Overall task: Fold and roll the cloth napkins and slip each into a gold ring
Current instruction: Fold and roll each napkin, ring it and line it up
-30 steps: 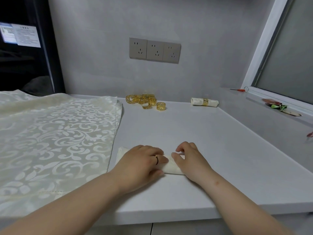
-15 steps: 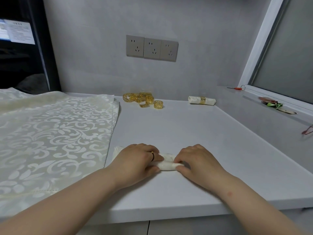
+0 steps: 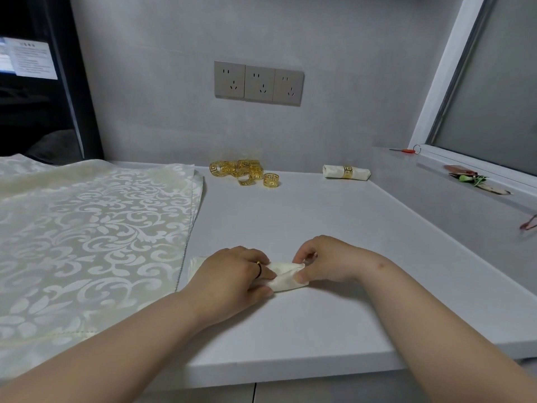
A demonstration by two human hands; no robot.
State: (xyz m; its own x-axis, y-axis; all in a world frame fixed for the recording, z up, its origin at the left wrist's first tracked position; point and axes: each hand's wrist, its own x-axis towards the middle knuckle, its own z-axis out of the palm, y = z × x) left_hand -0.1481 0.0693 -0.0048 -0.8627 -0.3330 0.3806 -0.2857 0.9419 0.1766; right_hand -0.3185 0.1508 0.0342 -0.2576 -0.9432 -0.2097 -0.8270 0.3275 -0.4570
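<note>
Head view. Left hand (image 3: 232,274) curled over rolled napkin (image 3: 286,271), close to near edge of bench (image 3: 319,228); right hand (image 3: 325,264) pinching its right end between thumb and bent fingers. Stacked cloths (image 3: 87,242) just beside, left. Open bench beyond, up to loose gold rings (image 3: 244,171) and ringed napkin (image 3: 345,172) by far wall.

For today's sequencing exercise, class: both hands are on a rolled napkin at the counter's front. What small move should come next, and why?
Probably hold the rolled napkin with the left hand and send the right hand to the loose gold rings farther back: the roll looks tight but bears no ring.
</note>
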